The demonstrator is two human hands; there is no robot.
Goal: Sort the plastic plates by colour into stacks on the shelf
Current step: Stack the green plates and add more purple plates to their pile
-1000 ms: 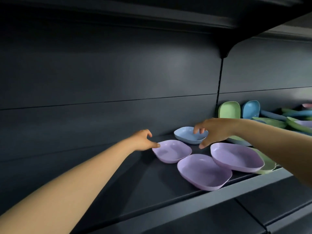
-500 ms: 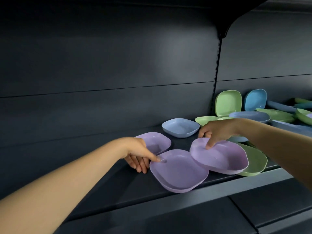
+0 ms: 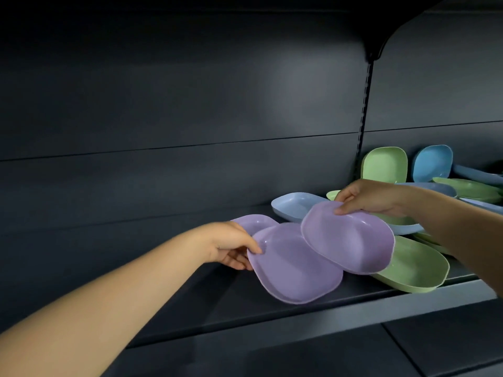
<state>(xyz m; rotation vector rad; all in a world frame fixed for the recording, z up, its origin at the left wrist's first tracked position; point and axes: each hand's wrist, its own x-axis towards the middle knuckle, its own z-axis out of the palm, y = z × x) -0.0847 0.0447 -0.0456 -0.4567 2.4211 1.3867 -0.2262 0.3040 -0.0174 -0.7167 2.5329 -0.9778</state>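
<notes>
Purple plates are sitting in a loose cluster near the middle of the dark shelf (image 3: 272, 317), and I am holding two of them. My left hand (image 3: 231, 246) is pinching the near-left rim of the lower purple plate (image 3: 294, 270), thumb on top and fingers curled underneath, with the plate tilting slightly toward me at the shelf's front. My right hand (image 3: 373, 197) is gripping the far rim of the upper purple plate (image 3: 351, 238), fingers curled over the edge, and this plate is overlapping the right part of the lower one. A third purple plate (image 3: 253, 221) is lying behind my left hand, partly hidden. A pale blue plate (image 3: 294, 205) is resting just behind the purple ones. To the right, a green plate (image 3: 416, 268) is lying beside the upper purple plate, and more green and blue plates (image 3: 386, 164) are leaning and piling against the back wall
</notes>
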